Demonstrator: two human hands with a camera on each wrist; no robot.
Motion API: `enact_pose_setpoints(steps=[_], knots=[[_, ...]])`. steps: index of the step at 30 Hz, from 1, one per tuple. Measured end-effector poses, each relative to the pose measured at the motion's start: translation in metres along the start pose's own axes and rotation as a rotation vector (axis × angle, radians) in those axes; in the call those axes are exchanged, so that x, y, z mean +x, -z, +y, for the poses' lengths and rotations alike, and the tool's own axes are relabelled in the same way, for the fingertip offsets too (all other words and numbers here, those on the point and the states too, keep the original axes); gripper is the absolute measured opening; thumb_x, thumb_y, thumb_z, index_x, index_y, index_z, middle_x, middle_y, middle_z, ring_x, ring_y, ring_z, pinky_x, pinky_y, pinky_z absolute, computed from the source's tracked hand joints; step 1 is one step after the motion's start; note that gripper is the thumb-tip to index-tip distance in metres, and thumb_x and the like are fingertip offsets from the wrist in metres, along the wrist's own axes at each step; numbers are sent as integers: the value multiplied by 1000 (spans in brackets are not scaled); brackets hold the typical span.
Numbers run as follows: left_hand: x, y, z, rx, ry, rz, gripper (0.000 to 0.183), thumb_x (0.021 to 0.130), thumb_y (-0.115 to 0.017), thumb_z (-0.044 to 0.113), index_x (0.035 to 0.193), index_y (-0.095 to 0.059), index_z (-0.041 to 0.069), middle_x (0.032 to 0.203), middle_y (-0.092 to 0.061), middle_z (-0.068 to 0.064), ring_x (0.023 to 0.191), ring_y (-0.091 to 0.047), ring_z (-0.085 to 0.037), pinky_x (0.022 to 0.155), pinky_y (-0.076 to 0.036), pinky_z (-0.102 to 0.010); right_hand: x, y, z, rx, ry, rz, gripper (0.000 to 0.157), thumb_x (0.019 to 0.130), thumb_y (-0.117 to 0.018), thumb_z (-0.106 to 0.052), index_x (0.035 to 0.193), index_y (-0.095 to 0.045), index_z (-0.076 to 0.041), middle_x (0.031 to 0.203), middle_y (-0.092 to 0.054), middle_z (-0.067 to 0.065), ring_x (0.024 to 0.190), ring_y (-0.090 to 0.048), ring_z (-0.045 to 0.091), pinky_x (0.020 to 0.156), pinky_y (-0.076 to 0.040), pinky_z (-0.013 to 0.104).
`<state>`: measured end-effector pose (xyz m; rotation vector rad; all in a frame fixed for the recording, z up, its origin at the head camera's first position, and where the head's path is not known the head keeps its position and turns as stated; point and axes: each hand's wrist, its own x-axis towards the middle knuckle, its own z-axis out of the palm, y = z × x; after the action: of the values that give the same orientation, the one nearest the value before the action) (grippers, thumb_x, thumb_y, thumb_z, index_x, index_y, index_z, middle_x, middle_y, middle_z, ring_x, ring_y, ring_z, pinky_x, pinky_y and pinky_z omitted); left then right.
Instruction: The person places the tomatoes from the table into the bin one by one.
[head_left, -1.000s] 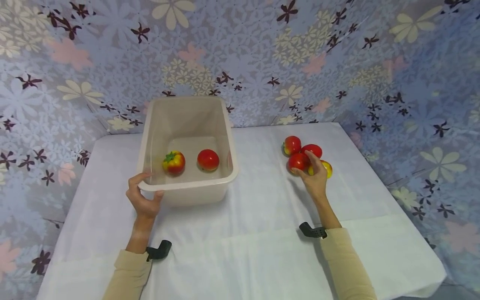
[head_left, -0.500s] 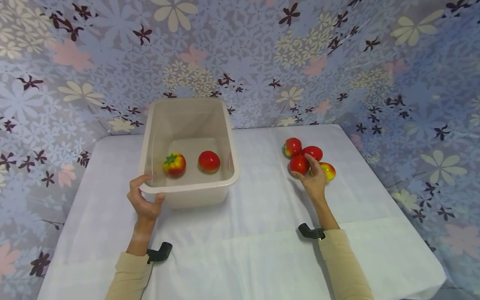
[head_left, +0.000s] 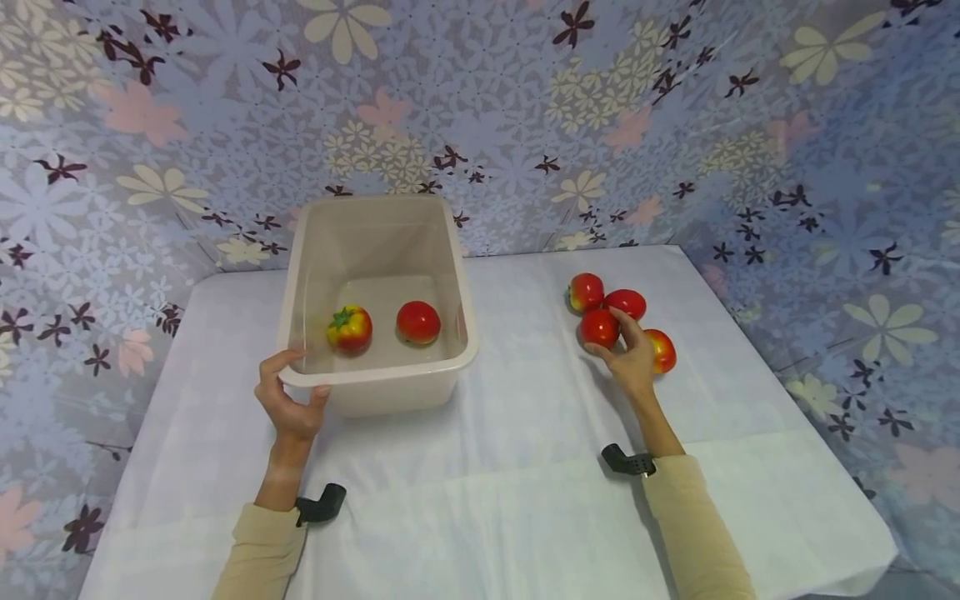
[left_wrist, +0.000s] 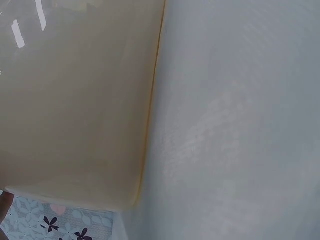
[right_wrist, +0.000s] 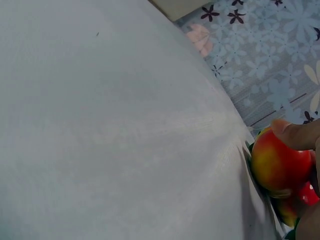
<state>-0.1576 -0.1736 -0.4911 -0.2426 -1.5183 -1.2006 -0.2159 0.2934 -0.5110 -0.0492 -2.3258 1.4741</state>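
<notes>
My left hand [head_left: 288,404] grips the near left corner of a beige plastic bin [head_left: 393,367], fingers over the rim and thumb on the outer front wall. Inside the bin lie a yellow-red tomato [head_left: 358,335] with a green calyx and a redder tomato [head_left: 417,322]. On the right of the table, my right hand [head_left: 632,360] pinches a red tomato [head_left: 597,328] between thumb and fingers. In the right wrist view, the thumb lies across the held tomato [right_wrist: 277,162]. Close around that hand are three more tomatoes: one behind [head_left: 587,292], one beyond the fingers [head_left: 627,302] and a red-yellow one [head_left: 663,351] beside the knuckles.
A white cloth [head_left: 517,450] covers the table. Flower-patterned fabric [head_left: 510,125] rises behind it and along the sides. The bin's high walls stand at the back left, left of the tomatoes.
My right thumb and fingers have closed around the red tomato. The red-yellow tomato by the knuckles has rolled slightly right and toward me. My left hand stays on the bin.
</notes>
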Motion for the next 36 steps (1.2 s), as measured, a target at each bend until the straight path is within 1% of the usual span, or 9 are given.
enact_pose_setpoints(steps=[5, 10, 14, 19, 23, 26, 29, 33, 36], knots=[[0, 1, 0, -2, 4, 0, 91, 76, -60, 76, 93, -53, -13, 88, -67, -14, 98, -59, 5, 91, -44, -15, 2, -2, 1, -31, -13, -4, 62, 79, -79, -1, 135, -56, -7, 143, -52, 14, 137, -41, 32, 111, -33, 48], [-2, 3, 0, 9, 8, -7, 91, 76, -61, 76, 93, -53, -13, 88, -66, -17, 99, -59, 6, 90, -44, -14, 0, -5, 5, -85, -23, 0, 51, 80, -78, -2, 128, -63, -7, 142, -55, 8, 137, -42, 27, 111, -34, 46], [-2, 7, 0, 22, 0, 13, 91, 76, -60, 77, 92, -53, -13, 87, -66, -15, 97, -59, 6, 90, -44, -14, -1, -8, 8, -78, -29, -15, 50, 81, -79, -6, 128, -63, -9, 142, -55, 6, 138, -42, 24, 111, -35, 42], [0, 5, -2, 23, 3, -6, 90, 76, -60, 77, 94, -54, -12, 89, -67, -16, 99, -60, 5, 91, -44, -15, 1, -4, 9, -8, -26, 32, 52, 79, -80, -7, 129, -64, -10, 140, -57, 8, 133, -47, 25, 109, -38, 39], [0, 1, -1, 36, 3, -28, 89, 77, -59, 77, 95, -55, -10, 89, -64, -22, 101, -60, 4, 92, -45, -16, 1, 2, 4, 83, -41, 57, 53, 78, -79, 1, 128, -63, -6, 138, -58, 11, 129, -50, 23, 105, -41, 30], [0, 1, 0, 30, 0, -18, 89, 76, -60, 77, 95, -55, -10, 88, -64, -23, 100, -61, 4, 91, -45, -16, 1, 3, -3, 138, -56, 44, 54, 78, -77, 5, 129, -62, -3, 138, -57, 14, 126, -52, 21, 101, -43, 25], [0, 2, 1, 26, -1, -5, 89, 76, -60, 77, 95, -55, -10, 88, -65, -22, 99, -61, 4, 91, -45, -15, -1, 3, -17, 174, -51, 18, 55, 79, -75, 8, 131, -58, 2, 139, -55, 19, 124, -53, 25, 101, -44, 29], [0, 4, 0, 33, 3, -24, 89, 76, -59, 77, 96, -55, -10, 89, -64, -23, 100, -60, 4, 92, -45, -16, -4, 2, -35, 173, -59, 0, 54, 83, -74, 2, 134, -55, 3, 139, -55, 21, 125, -53, 27, 101, -45, 32], [0, 3, -2, 37, 5, -38, 89, 77, -59, 77, 97, -55, -9, 89, -63, -26, 100, -61, 3, 93, -45, -16, -2, 1, -37, 201, -78, -4, 54, 85, -74, -3, 135, -56, -2, 138, -57, 15, 123, -54, 21, 97, -47, 25]])
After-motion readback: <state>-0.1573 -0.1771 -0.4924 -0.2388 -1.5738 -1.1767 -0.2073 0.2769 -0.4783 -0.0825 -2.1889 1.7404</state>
